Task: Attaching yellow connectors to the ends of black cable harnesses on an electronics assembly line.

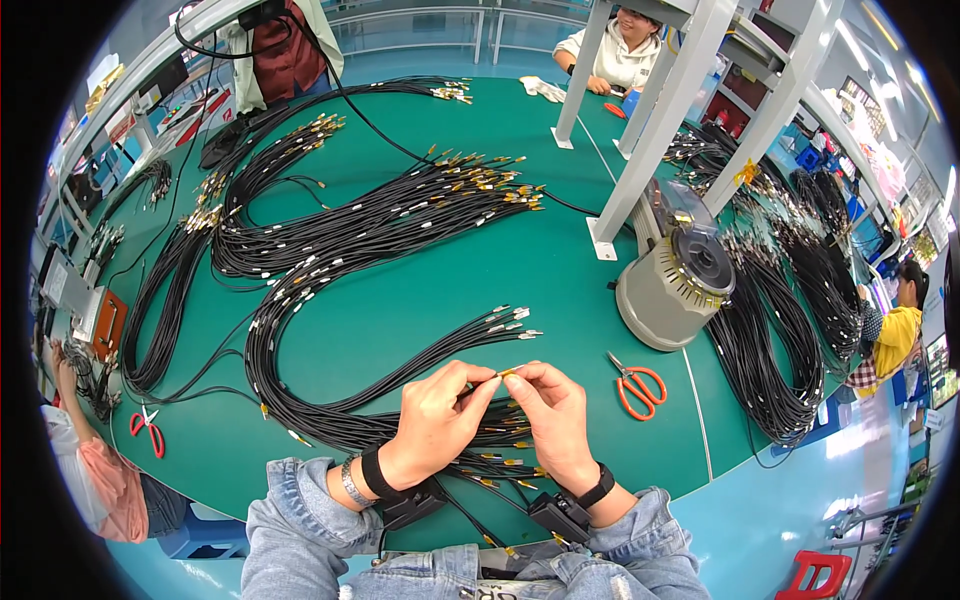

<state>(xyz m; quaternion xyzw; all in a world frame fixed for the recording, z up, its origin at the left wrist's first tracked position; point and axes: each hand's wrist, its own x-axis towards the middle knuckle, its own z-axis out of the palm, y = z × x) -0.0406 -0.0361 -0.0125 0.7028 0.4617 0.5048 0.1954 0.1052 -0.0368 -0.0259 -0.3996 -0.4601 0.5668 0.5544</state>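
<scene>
Near the front of the green table, my left hand (pixel 438 418) and my right hand (pixel 556 412) meet, thumbs and forefingers pinched on a thin black cable end (pixel 508 373) with a yellowish tip or sleeve. Its finer detail is too small to make out. Beneath and between my hands lie more black cables (pixel 505 432) with gold and yellow ends, partly hidden by my fingers. Just beyond them a curved cable bundle (pixel 430 358) ends in white tags. It bends round to the left and runs into a large bundle (pixel 370 225) with white and yellow tags.
Orange-handled cutters (pixel 637 388) lie right of my hands, red-handled scissors (pixel 148 432) at the left edge. A round grey machine (pixel 672 285) stands beside white metal posts (pixel 655 130). More cable coils (pixel 770 340) hang over the right side. Other people (pixel 625 50) are around the green table (pixel 560 290).
</scene>
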